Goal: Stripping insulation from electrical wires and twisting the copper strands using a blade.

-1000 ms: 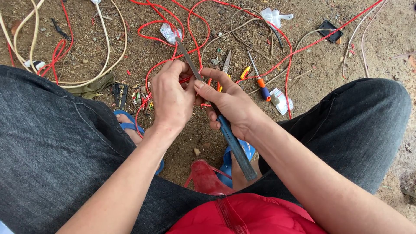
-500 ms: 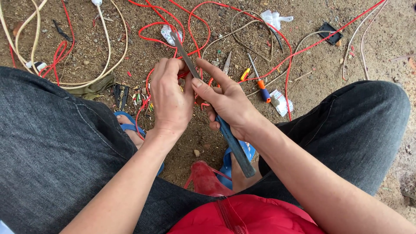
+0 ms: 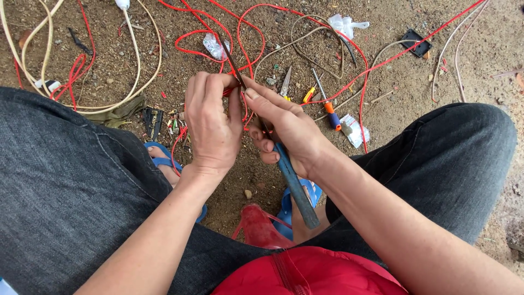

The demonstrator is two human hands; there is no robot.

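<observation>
Bare dirt ground [image 3: 436,71], brown and gritty, scattered with small pebbles and bits of debris — no walls, no furniture in view. Flat, even daylight, no hard shadows. Strewn across the soil: loops of red wire [image 3: 376,63], cream cable [image 3: 136,60] curving at the left, thin grey wire [image 3: 305,35]. Also a crumpled white plastic scrap [image 3: 344,24], a small black square piece [image 3: 417,42], an orange-handled screwdriver [image 3: 327,109], and scissors [image 3: 285,83] — all lying loose on the ground.
</observation>
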